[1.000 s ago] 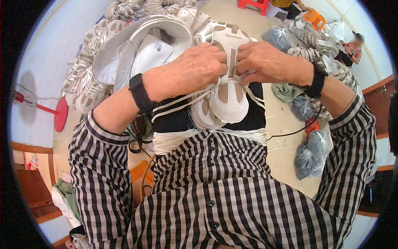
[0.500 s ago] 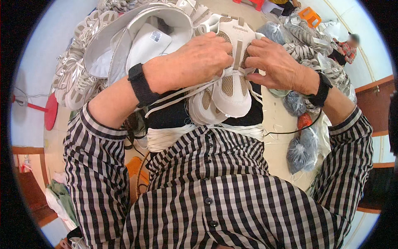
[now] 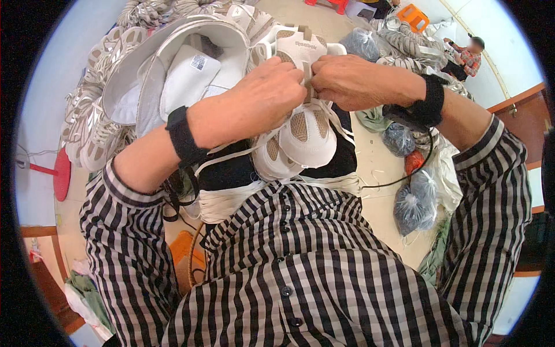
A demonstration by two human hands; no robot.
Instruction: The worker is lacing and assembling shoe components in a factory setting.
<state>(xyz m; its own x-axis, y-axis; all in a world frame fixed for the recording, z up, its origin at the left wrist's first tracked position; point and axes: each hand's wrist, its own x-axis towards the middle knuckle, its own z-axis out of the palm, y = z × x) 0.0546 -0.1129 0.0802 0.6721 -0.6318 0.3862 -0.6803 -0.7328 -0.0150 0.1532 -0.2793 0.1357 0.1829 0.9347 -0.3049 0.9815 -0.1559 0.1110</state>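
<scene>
A white sneaker [image 3: 311,141] with tan mesh panels lies toe toward me over my dark-covered lap [image 3: 225,173]. A second sneaker [image 3: 273,159] shows partly beneath it on the left. My left hand [image 3: 269,89] is closed on the left side of the sneaker's upper, beside the tongue. Opposite it, my right hand [image 3: 352,81] is curled shut against the tongue's right side; its fingertips are hidden, so what they pinch does not show. A pale shoelace [image 3: 228,156] trails down from under my left hand. Bundled white laces [image 3: 225,202] lie across my waist.
At the left sits a large whitish container [image 3: 147,87] with curved rims, beside heaped sneakers [image 3: 95,139]. Dark plastic bags [image 3: 413,211] and more shoe bundles [image 3: 404,46] line the right floor. An orange stool [image 3: 411,18] and a seated person [image 3: 467,58] are far right.
My right hand has turned, its fingers now curled inward against the tongue with the wrist lifted outward. The left hand stays closed at the upper. The whole view has shifted slightly.
</scene>
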